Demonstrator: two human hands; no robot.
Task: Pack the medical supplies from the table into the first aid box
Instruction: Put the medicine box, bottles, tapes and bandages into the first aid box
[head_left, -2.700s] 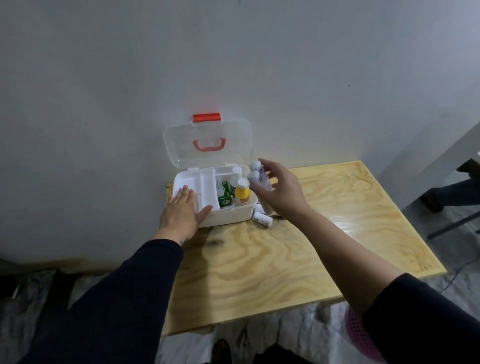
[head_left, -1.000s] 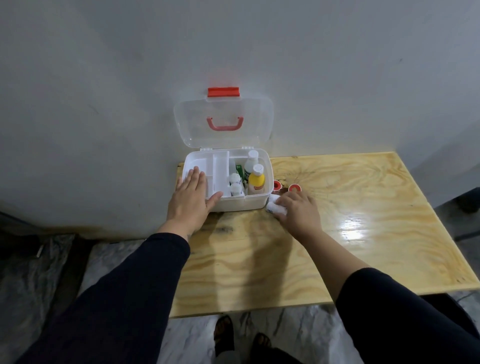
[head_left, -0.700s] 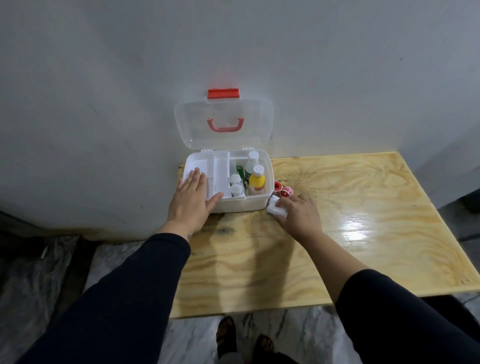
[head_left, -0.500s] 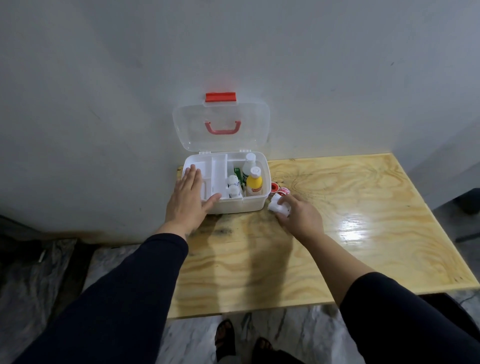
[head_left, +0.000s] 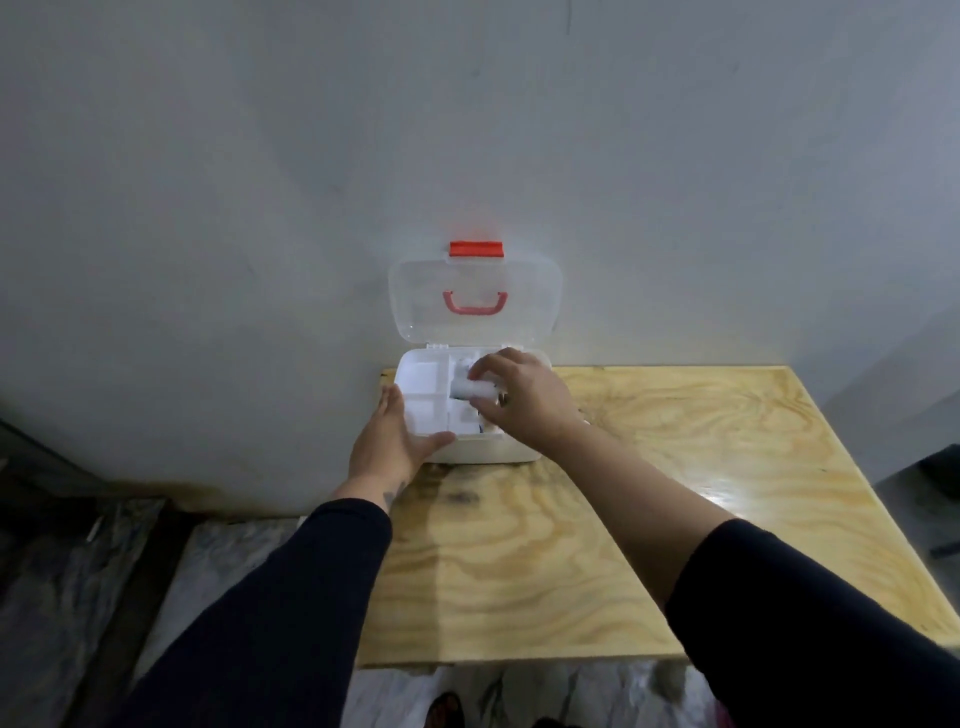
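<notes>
The white first aid box (head_left: 493, 453) stands at the table's back left corner, its clear lid (head_left: 475, 299) with a red handle and latch leaning open against the wall. My left hand (head_left: 390, 444) lies flat against the box's front left corner, fingers spread. My right hand (head_left: 522, 402) hovers over the box's middle, holding a small white roll (head_left: 470, 388) sideways above the compartments. The bottles inside are hidden behind that hand.
The light plywood table (head_left: 597, 545) runs to the right and toward me. A grey wall (head_left: 467, 130) stands right behind the box. Marbled floor (head_left: 78, 571) lies to the left below the table edge.
My right hand picked the white roll up from the table beside the box and carried it left over the open box. My left hand stayed on the box.
</notes>
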